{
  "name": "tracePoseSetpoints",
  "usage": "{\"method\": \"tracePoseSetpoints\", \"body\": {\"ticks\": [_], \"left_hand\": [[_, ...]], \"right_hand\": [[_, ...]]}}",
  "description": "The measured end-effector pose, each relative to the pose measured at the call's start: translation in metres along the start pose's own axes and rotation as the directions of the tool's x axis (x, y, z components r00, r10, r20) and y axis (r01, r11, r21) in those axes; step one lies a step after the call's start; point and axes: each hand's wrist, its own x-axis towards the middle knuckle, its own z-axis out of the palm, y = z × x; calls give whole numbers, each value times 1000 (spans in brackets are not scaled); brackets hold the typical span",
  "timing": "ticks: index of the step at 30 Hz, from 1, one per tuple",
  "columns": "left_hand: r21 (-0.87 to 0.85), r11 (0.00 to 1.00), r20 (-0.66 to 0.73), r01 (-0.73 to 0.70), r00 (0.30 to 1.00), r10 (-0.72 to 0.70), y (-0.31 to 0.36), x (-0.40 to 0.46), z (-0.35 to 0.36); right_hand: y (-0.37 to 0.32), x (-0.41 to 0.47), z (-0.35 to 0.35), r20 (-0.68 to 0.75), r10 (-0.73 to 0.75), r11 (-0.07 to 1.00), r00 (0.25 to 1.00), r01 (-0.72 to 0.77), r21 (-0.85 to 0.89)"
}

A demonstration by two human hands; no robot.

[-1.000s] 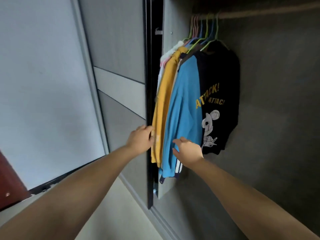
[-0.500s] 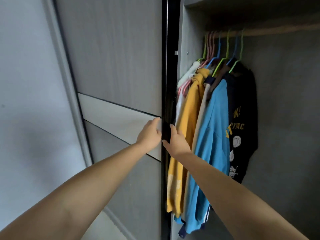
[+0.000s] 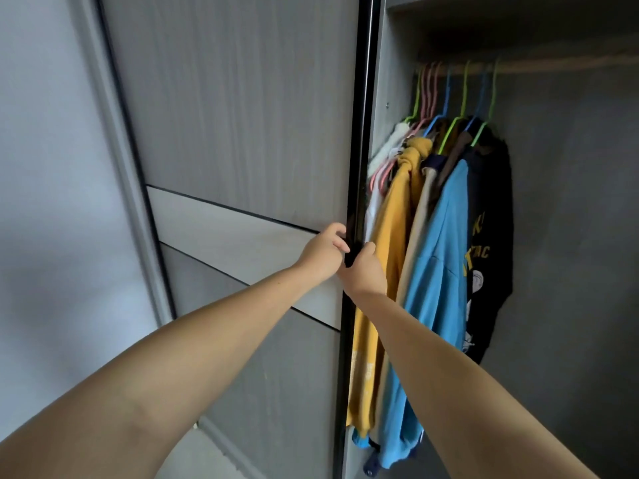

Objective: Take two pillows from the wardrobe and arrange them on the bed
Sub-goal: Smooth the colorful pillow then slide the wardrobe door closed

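Both hands at the black edge of the sliding door (image 3: 242, 140), about mid-height. Left hand (image 3: 320, 255) curls its fingers round the edge; right hand (image 3: 363, 271) grips it from the wardrobe (image 3: 570, 202) side, the two touching. Step judged: moving the door to reach storage. No pillows in view, so their place, long axis and facing cannot be told. Hanging shirts (image 3: 432, 271) just right of the grip. Next: slide the door, search the compartment.
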Motion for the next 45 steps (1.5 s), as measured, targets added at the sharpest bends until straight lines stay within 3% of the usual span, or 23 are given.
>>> {"method": "tracePoseSetpoints", "body": {"ticks": [10, 17, 21, 25, 27, 29, 30, 32, 36, 45], "left_hand": [[32, 989, -227, -144, 963, 147, 58, -32, 72], [79, 942, -355, -327, 873, 333, 106, -66, 140], [155, 820, -265, -551, 776, 572, 130, -81, 157], [435, 511, -51, -741, 546, 836, 129, -79, 162], [551, 432, 37, -714, 538, 842, 121, -75, 164], [617, 384, 116, -687, 562, 819, 113, -70, 167], [640, 352, 155, -683, 564, 811, 111, -70, 170], [669, 259, 229, -697, 525, 820, 112, -71, 183], [650, 178, 296, -739, 463, 836, 141, -84, 222], [560, 145, 295, -816, 360, 885, 213, -119, 298]], "right_hand": [[48, -31, -81, -10, 0, 988, 1000, -2, -156], [93, -69, -162, -75, 36, 977, 997, -51, -206], [123, -99, -209, -170, 107, 964, 980, -145, -224], [147, -131, -249, -331, 49, 951, 942, -145, -272], [152, -146, -263, -483, -97, 931, 870, -93, -354], [149, -160, -270, -561, -361, 809, 745, -49, -586], [147, -164, -271, -526, -472, 722, 708, -31, -691], [148, -168, -272, -407, -543, 608, 735, 9, -794], [176, -174, -299, -398, -211, 694, 893, -150, -704], [234, -205, -377, -484, -37, 750, 874, -296, -591]]}}
